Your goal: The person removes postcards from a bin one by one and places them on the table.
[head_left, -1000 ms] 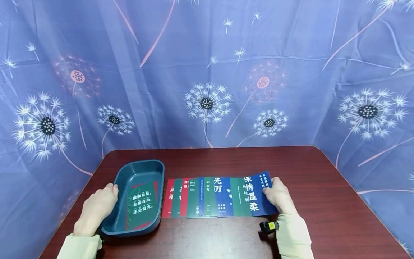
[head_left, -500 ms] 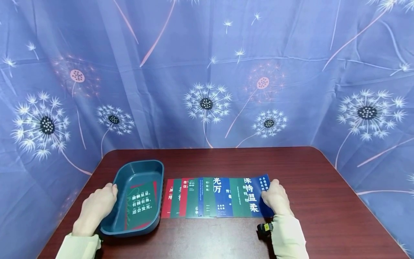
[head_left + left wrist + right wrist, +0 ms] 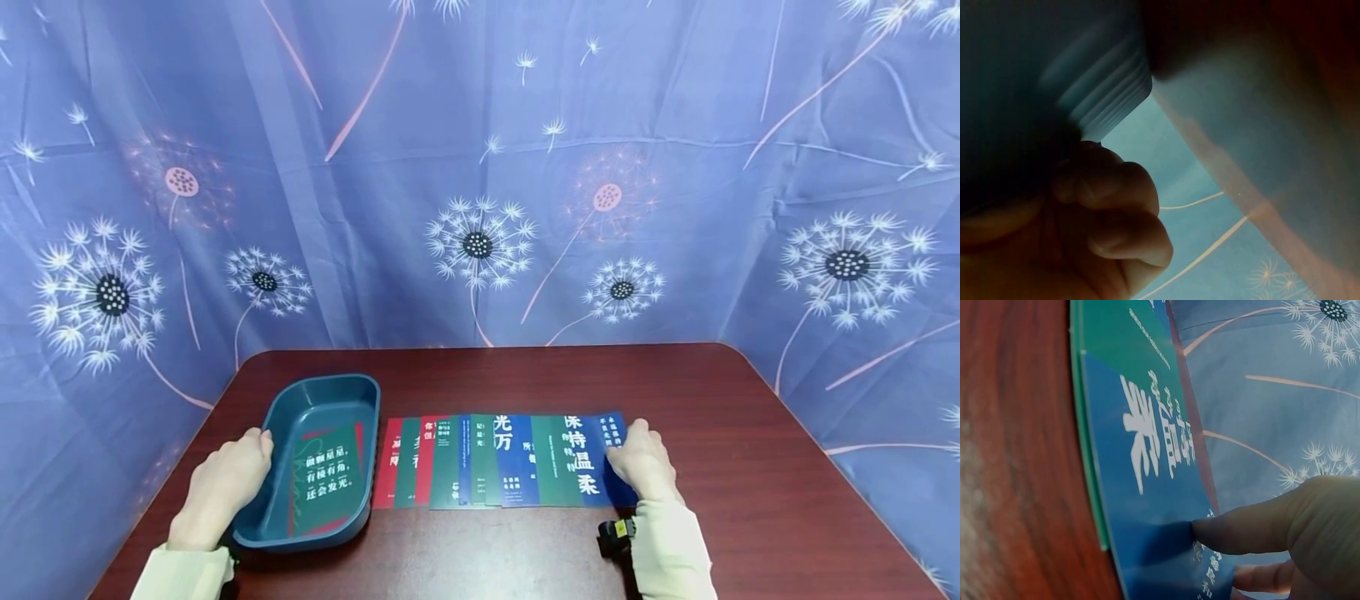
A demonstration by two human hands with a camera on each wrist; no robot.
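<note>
A dark teal tray (image 3: pixel 358 521) stands on the left of the table, with green and red cards (image 3: pixel 326 479) lying in it. My left hand (image 3: pixel 225 479) grips the tray's left rim; in the left wrist view its curled fingers (image 3: pixel 1125 187) show beneath the tray wall. Overlapping cards in red, green and blue (image 3: pixel 517 487) form a row to the right of the tray. At the row's right end lies a blue card (image 3: pixel 600 492) with white characters. My right hand (image 3: pixel 645 462) pinches this card's right edge, thumb (image 3: pixel 1235 531) on top and a finger at the edge.
The dark red wooden table (image 3: pixel 465 554) ends at the back against a blue curtain (image 3: pixel 405 167) printed with dandelions. A black wrist camera (image 3: pixel 615 537) sits under my right wrist, just in front of the row.
The blue card at the right end, tilted and slightly raised before, has come down and straightened in line with the row. My right hand moved slightly left with it. My left hand stayed put.
</note>
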